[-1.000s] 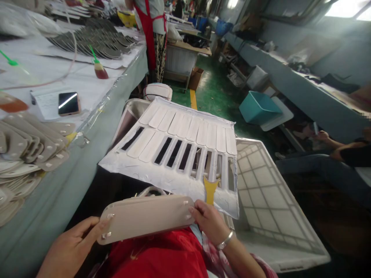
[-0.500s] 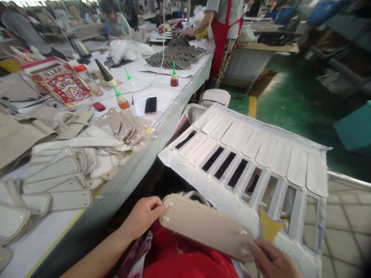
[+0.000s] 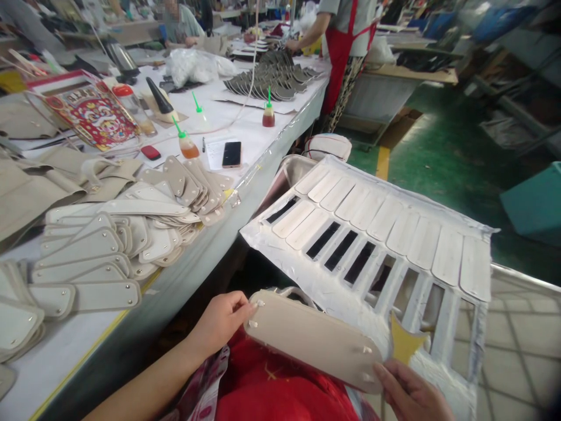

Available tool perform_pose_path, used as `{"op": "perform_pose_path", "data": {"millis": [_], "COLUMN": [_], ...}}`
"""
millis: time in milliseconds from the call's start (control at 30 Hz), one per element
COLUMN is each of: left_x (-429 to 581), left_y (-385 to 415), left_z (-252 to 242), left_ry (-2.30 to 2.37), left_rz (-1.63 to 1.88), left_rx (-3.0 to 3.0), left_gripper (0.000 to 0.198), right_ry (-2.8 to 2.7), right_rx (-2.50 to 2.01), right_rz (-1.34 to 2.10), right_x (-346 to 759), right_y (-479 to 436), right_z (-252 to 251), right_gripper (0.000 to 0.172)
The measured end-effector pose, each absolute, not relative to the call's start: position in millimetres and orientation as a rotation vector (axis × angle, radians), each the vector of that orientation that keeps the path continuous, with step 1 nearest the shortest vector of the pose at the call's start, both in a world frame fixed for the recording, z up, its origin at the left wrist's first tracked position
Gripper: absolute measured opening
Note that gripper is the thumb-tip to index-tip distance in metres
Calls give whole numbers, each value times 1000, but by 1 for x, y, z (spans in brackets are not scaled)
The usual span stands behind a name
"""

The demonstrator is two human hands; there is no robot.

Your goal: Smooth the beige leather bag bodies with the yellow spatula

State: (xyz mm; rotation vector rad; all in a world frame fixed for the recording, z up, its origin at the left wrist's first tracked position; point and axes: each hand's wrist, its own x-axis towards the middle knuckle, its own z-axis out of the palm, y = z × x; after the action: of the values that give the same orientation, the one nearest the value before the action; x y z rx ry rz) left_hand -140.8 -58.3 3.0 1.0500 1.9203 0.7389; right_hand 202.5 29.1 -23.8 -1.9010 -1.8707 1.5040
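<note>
Grips the beige studded panel (image 3: 309,342) over the lap, fingers of the left hand (image 3: 219,318) and the right hand (image 3: 407,394) closed on its opposite ends, seemingly partway, with several slots of the glue-smeared board (image 3: 307,276) emptied, many white strips (image 3: 397,231) left and similar panels (image 3: 87,263) piled on the table (image 3: 256,133).

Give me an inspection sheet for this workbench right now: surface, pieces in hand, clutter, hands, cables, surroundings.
Surface: long white-covered worktable, crowded at its near end.
Job's things: beige oblong studded panel held over the lap; white smeared slotted board beside it, white strips on it, yellow scraper at its near edge.
Clutter: stacked beige oblong pieces, black phone, green-nozzled squeeze bottle.
Grippers: left hand pinches the panel's left end; right hand grips its right end.
Cables: thin pale cord trails across the table.
Surroundings: person in red apron at the far end; green floor; white plastic crate at right.
</note>
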Motion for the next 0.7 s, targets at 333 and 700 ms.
{"op": "perform_pose_path", "data": {"millis": [333, 700], "left_x": [-139, -129], "left_y": [-58, -73], "left_z": [4, 2], "left_ry": [1987, 2210], "left_rz": [649, 777], "left_rx": [1130, 1762], "left_gripper": [37, 15], "right_ry": [-1960, -1906], "right_rx": [-1823, -1823], "right_rz": [1423, 1425], "right_x": [203, 203], "right_y": [27, 27], "right_z": [-20, -24], "right_gripper": [43, 41]}}
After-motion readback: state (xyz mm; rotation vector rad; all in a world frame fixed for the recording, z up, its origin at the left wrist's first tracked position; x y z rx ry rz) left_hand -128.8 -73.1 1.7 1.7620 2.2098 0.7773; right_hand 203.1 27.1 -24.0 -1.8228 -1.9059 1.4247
